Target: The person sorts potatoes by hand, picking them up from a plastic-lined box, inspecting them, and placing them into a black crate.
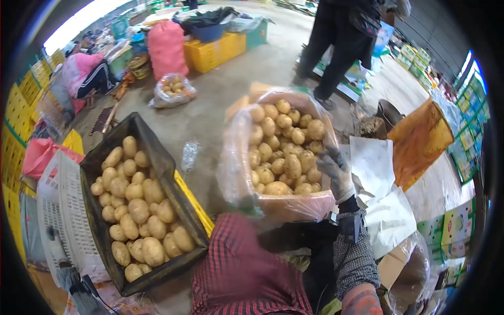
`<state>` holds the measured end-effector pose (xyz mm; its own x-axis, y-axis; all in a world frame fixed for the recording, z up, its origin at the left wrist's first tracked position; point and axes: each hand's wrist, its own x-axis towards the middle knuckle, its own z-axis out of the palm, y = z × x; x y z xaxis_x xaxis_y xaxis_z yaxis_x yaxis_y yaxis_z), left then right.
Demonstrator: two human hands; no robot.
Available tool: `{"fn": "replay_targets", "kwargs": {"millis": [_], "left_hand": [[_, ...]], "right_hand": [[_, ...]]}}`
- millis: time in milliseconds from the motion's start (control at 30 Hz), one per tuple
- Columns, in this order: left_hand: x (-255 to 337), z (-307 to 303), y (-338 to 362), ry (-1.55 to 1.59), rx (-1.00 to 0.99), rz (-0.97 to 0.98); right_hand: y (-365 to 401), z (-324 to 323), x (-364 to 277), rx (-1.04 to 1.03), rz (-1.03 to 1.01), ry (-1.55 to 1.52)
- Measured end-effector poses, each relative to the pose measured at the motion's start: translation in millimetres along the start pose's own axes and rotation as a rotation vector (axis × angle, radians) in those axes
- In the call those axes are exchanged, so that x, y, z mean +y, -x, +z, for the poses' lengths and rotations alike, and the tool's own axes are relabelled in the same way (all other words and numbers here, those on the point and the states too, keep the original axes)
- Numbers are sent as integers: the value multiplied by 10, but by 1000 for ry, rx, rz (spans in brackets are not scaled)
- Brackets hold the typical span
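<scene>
My right hand (336,175), in a pale, dark-fingered glove, is at the right rim of a plastic-lined box (294,206) full of potatoes (292,167). Its fingers look spread, and nothing shows in them. At the far lower left my left hand (59,251) is beside a white perforated crate (79,210); its fingers are too smeared to make out. Between that crate and the box, a dark-lined crate (163,149) holds more potatoes (139,210).
A person in dark trousers (336,47) stands beyond the box. Another person in pink (84,73) crouches at upper left. A pink sack (167,50) and a bag of potatoes (173,90) stand ahead. White sheets (375,173) and an orange-brown board (420,142) lie right.
</scene>
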<state>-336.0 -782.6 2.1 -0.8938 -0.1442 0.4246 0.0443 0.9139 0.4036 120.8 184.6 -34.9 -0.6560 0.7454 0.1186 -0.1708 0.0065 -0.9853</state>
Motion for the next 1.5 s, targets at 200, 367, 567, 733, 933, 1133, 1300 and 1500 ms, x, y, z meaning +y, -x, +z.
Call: {"fn": "replay_targets", "kwargs": {"millis": [200,367,567,733,933,1133,1300,1500], "left_hand": [[5066,310,2428,957,-128,155],[6957,1203,4079,1604,-1037,-2],[7258,1710,4487,1560,-1342,-256],[7249,1724,4377,1480,-1309,-268],[7196,1778,4365,1479,-1144,-56],[7265,1777,4388,1482,-993,-294],[6962,2252,4566,767,-716,557],[7251,1788,4334,1593,-1121,-193]], "right_hand": [[-513,-436,463,-170,96,606],[-854,-326,685,-145,123,1292],[-1906,-717,1298,-112,-361,2094],[-2131,-114,647,-350,3,2093],[-1588,-210,593,-413,137,1645],[-1006,149,343,-494,138,1510],[-445,92,825,-784,243,462],[43,270,-103,-480,462,-311]]}}
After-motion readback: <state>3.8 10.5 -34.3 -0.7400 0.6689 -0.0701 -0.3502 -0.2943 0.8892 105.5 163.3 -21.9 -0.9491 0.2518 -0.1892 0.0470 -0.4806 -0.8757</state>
